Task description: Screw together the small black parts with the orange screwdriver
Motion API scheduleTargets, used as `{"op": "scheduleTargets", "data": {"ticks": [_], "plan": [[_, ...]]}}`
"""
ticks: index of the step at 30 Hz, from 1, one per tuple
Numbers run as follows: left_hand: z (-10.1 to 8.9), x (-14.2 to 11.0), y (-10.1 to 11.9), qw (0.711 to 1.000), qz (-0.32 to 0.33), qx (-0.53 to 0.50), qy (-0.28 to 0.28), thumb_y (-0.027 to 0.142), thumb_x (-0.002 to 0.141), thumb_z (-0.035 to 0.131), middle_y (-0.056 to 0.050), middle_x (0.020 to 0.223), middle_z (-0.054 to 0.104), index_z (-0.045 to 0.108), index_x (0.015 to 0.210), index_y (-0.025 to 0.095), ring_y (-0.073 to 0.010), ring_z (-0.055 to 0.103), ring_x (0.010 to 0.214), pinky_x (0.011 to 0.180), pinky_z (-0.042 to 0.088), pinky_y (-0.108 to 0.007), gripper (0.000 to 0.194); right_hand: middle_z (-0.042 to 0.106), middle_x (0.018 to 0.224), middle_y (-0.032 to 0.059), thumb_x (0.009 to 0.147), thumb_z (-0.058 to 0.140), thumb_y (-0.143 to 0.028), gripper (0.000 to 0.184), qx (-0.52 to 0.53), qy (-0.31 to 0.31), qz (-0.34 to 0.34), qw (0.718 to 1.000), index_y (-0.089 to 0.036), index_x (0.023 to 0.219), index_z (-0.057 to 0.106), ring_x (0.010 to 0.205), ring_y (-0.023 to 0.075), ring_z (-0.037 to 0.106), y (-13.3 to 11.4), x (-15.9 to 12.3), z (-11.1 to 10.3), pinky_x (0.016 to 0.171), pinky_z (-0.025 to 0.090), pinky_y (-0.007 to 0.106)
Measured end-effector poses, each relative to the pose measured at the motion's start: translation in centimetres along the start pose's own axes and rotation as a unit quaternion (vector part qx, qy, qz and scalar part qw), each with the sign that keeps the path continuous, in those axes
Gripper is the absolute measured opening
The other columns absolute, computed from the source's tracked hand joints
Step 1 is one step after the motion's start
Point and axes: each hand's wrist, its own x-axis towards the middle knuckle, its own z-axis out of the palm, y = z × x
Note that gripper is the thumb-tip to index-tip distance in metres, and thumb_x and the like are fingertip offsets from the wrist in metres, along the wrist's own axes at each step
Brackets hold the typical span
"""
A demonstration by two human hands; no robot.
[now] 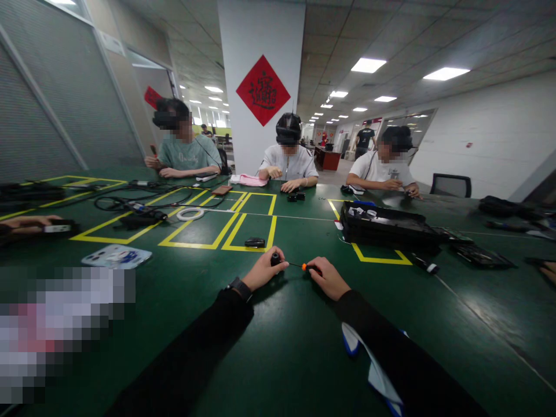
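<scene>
My right hand [329, 279] is closed around the handle of a screwdriver [304, 267] with an orange collar. The thin shaft points left and its tip ends at the fingers of my left hand [263, 271]. Those fingers are closed on a small black part [275, 259], too small to name; whether the tip touches it I cannot tell. Just beyond my left hand a small black block-shaped piece [254, 242] lies on the green table [286, 324]. Under my right forearm is a white and blue object [376, 370], partly covered by the sleeve.
A black open case [391, 226] stands to the right, with dark flat parts [482, 255] beside it. On the left are a phone [116, 256], black cables [125, 205] and a white cable coil [190, 214]. Several people sit around the table; a co-worker's hand [35, 223] rests at far left.
</scene>
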Motion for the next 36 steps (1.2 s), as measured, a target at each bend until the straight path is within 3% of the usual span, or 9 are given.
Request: {"op": "scheduleTargets", "data": {"ticks": [18,23,29,36], "plan": [[0.06,0.16,-0.51,1.000,0.009,0.002,-0.005,0.038,0.071,0.057,0.001,0.075,0.053,0.050,0.081,0.017,-0.0112,0.049,0.067,0.066,0.039,-0.025,0.024,0.055,0.085,0.0044,0.079,0.044,-0.016,0.015,-0.008,-0.004,-0.005,1.000,-0.017,0.088,0.057,0.084,0.0165,0.046,0.18,0.02,0.05,0.078,0.037,0.031],[0.10,0.15,-0.51,1.000,0.014,0.001,-0.007,0.039,0.071,0.057,0.002,0.075,0.052,0.050,0.081,0.017,-0.0111,0.048,0.067,0.066,0.039,-0.024,0.025,0.055,0.084,0.0042,0.078,0.038,-0.008,0.022,0.000,0.002,0.000,1.000,-0.016,0.084,0.057,0.084,0.0157,0.046,0.40,0.06,0.10,0.079,0.036,0.030],[0.07,0.11,-0.16,1.000,0.011,0.001,-0.003,0.037,0.071,0.056,0.002,0.074,0.054,0.051,0.080,0.017,-0.0107,0.049,0.066,0.065,0.039,-0.024,0.023,0.055,0.084,0.0042,0.079,0.046,-0.018,0.015,-0.007,0.006,0.001,1.000,-0.017,0.087,0.058,0.083,0.0165,0.046,0.38,0.03,0.14,0.076,0.036,0.030],[0.00,0.03,-0.12,1.000,0.017,-0.007,-0.018,0.035,0.071,0.057,0.002,0.074,0.053,0.050,0.081,0.017,-0.0114,0.049,0.068,0.067,0.039,-0.024,0.022,0.056,0.085,0.0041,0.075,0.045,-0.009,0.020,-0.020,0.003,0.005,1.000,-0.017,0.088,0.057,0.083,0.0166,0.047,0.45,0.09,0.17,0.077,0.036,0.030]]}}
